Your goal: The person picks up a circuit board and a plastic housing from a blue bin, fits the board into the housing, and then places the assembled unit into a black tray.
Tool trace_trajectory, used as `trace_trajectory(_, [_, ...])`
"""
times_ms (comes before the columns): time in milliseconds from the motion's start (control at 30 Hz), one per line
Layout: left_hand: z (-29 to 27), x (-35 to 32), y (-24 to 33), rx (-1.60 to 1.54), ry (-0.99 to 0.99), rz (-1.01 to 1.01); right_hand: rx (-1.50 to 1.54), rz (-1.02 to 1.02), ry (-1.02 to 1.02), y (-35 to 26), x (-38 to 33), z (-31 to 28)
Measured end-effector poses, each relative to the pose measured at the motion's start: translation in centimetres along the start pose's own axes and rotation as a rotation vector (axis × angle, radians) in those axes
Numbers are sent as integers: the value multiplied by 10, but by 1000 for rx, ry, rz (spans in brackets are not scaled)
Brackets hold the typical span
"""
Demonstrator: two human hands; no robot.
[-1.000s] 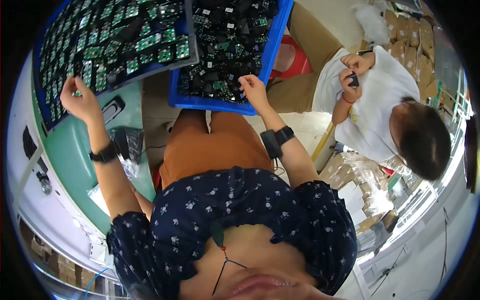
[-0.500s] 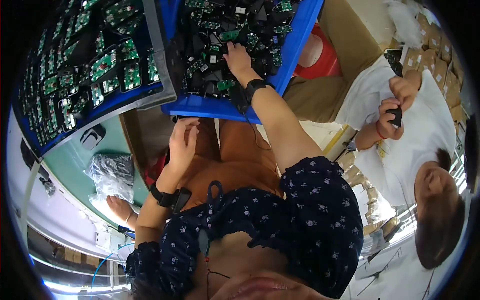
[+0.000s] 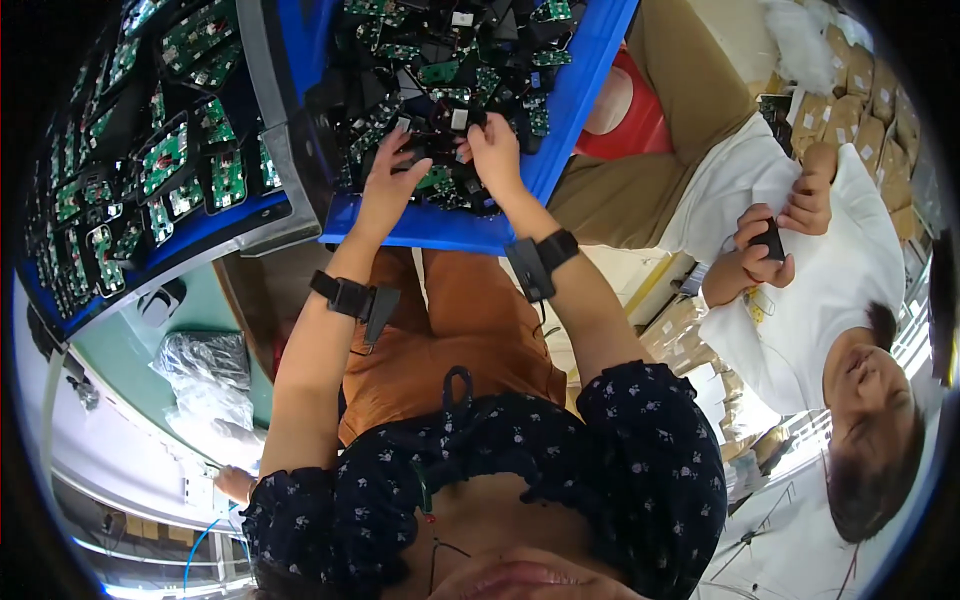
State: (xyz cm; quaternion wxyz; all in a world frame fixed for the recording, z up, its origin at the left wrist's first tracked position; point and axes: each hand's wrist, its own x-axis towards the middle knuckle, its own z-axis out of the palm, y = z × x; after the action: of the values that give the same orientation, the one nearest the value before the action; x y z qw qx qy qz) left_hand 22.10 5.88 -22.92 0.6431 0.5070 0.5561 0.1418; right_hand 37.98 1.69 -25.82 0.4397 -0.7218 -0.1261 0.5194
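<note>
In front of me a blue bin (image 3: 430, 231) holds a jumble of green circuit boards (image 3: 438, 72) and black plastic pieces. My left hand (image 3: 384, 190) is over the bin's near part, fingers and thumb stretched apart, with nothing visible between them. Just to its right, my right hand (image 3: 497, 163) reaches in among the pieces. Its fingers are curled and the fingertips are partly lost against the dark parts, so what they grip cannot be made out. A small white piece (image 3: 459, 119) lies close to its fingertips. Black bands with small boxes are strapped to both wrists.
A dark-framed tray (image 3: 262, 95) with rows of circuit boards stands at the left. A plastic-wrapped black bundle (image 3: 205, 362) lies on a green tabletop (image 3: 120, 345). A red stool (image 3: 640, 115) is right of the bin. One person at right holds a black object (image 3: 768, 240); another hand (image 3: 235, 484) shows lower left.
My left hand has moved from beside the bin's near edge up into it. My right hand has drawn nearer, its fingers lower among the pieces. Both hands are now close together.
</note>
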Motion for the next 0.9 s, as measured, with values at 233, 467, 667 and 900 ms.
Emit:
trace_trajectory(233, [10,-11,29,-522,-140,-269,131,164,-228,-21,-67,6])
trace_trajectory(467, [-14,-39,36,-559,-318,-434,-220,-227,-157,-38,-78,-6])
trace_trajectory(667, [-12,-58,70,-590,-346,-407,-56,-355,-200,-72,-86,-7])
trace_trajectory(900, [-25,-82,95,-716,-342,-398,84,-246,-80,-73,-93,-12])
